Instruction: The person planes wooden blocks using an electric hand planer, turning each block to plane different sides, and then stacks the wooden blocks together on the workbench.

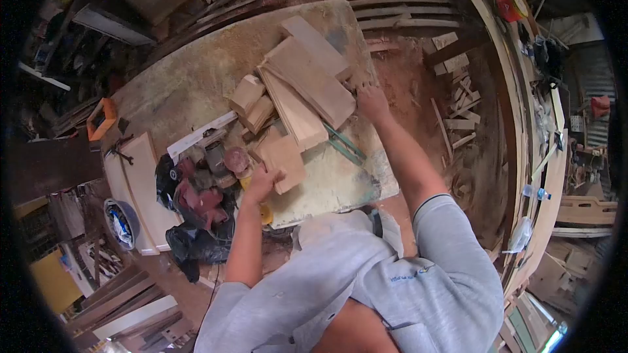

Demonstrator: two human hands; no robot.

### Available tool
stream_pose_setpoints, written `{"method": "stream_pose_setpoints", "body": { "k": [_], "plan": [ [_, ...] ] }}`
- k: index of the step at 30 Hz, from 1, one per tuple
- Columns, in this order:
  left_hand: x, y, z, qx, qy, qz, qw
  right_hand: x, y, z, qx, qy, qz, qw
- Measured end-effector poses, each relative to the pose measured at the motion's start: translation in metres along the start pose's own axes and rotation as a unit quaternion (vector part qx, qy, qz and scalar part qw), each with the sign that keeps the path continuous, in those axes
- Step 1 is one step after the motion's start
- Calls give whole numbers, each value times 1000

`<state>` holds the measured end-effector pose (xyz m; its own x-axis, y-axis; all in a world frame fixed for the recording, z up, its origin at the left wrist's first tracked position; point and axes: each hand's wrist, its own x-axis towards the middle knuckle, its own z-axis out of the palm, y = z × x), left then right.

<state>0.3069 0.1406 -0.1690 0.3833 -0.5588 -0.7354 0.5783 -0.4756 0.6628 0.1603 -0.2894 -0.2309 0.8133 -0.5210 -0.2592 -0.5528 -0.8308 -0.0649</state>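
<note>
My left hand (263, 183) is closed on the near edge of a pale wooden block (282, 159) at the front of the worktable (314, 193). My right hand (373, 101) is at the table's right edge, fingers curled beside the end of a wide wooden board (311, 78); what they grip, if anything, is hidden. That board lies across a grooved wooden piece (292, 108), with another flat board (317, 46) behind. Smaller wooden blocks (248, 95) are stacked to the left. Thin green strips (345, 144) lie between my hands.
Left of my left hand are a dark red power tool (204, 202), a black plastic bag (203, 242) and a white strip (201, 134). An orange frame (101, 119) stands at the far left, above a bucket (120, 224). Wood offcuts (461, 101) lie on the ground to the right.
</note>
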Motion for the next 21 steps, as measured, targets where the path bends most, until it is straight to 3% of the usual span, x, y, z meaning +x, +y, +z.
{"method": "stream_pose_setpoints", "body": {
  "k": [5, 9, 12, 15, 18, 21],
  "plan": [
    [-20, -53, 6, 56, -33, -44, 997, -42, -11, -52, 126, 41, -36, 991],
    [-13, -74, 14, 182, -86, -16, 979, -53, -7, -100, 81, -62, -3, 995],
    [-11, -53, 37, 350, -129, 148, 916, -77, -12, -137, 124, -91, 4, 988],
    [1, -47, 65, 469, -122, 134, 865, -99, 12, -137, 308, -190, 92, 928],
    [7, -49, 91, 549, -54, 225, 803, -135, 20, -127, 264, -116, 64, 955],
    [25, -47, 115, 511, 64, 344, 785, -154, -13, -127, 139, -87, 108, 980]
  ]
}}
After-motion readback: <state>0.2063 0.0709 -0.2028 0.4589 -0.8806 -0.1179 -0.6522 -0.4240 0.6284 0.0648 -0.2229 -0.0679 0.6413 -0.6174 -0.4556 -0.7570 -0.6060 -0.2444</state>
